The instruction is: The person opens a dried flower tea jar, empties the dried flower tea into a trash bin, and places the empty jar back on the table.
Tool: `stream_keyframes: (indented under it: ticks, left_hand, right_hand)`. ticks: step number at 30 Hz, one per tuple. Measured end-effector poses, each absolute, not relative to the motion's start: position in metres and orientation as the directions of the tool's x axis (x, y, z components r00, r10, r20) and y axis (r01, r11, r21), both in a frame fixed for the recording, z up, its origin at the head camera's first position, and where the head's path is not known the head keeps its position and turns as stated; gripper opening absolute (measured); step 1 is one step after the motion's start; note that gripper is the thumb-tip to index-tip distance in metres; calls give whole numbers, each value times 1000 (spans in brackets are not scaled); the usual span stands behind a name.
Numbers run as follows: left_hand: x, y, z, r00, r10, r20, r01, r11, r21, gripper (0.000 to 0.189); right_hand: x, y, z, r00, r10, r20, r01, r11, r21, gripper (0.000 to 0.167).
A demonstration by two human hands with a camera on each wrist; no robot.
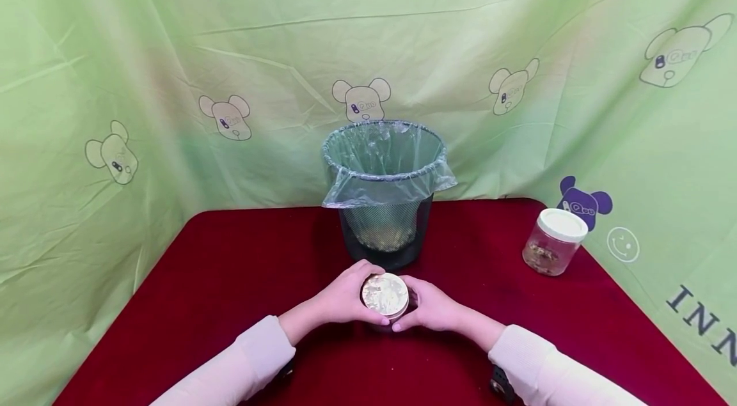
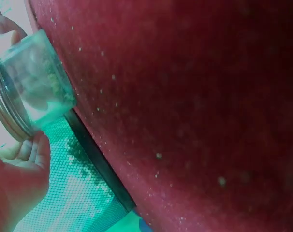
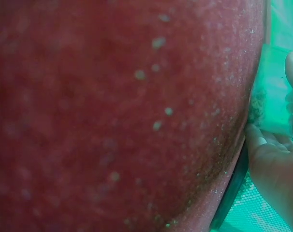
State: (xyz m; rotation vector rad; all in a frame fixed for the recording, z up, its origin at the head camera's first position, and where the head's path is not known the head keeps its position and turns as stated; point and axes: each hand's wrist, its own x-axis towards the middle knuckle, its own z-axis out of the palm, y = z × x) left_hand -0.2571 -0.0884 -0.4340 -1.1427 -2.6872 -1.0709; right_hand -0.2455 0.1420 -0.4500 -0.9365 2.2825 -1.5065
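A clear jar point(image 2: 40, 82) with a shiny metallic lid point(image 1: 384, 294) stands at the front middle of the table, between both hands. From the left side, my left hand point(image 1: 348, 297) curls its fingers and thumb around the lid. My right hand point(image 1: 433, 307) holds the jar from the other side, its thumb and fingers curved about the clear body in the right wrist view. Small bits of something lie at the bottom of the jar; what they are is too blurred to tell.
Behind the hands stands a black mesh wastebasket point(image 1: 426, 227) lined with a clear plastic bag point(image 1: 368, 192). A second clear jar, with a white lid point(image 1: 563, 225), sits near the right edge of the red tablecloth point(image 1: 247, 265). Green printed curtains point(image 1: 276, 41) enclose the table.
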Motion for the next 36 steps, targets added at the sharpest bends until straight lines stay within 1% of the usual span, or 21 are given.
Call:
stream_keyframes:
  ticks: [7,13,20,26,32,36]
  left_hand:
    - [-254,-88,-436,-751,589,297,629,502,594,76]
    - [-248,-87,-434,-773,566,287,606,522,600,75]
    - [-244,-83,-436,-773,529,350,625,537,567,72]
    - [-240,-78,-441,-800,462,383,599,573,560,73]
    - [-242,-83,-442,-808,482,338,573,516,636,78]
    - [-248,-90,-441,-795,529,298,562,456,690,80]
  right_hand:
    - [-245,142,-451,-776,-618,122,-357,272,-894,74]
    - [-244,141,-452,-765,-632,125,-350,246,-904,74]
    - [-244,142,-452,-768,-625,139,-369,254,-894,74]
    - [-243,142,-451,-780,-609,141,-367,264,-892,72]
    - [-243,142,-450,-769,-626,129,-361,258,-896,71]
    - [-242,142,-448,-771,-624,127,-370,277,-887,71]
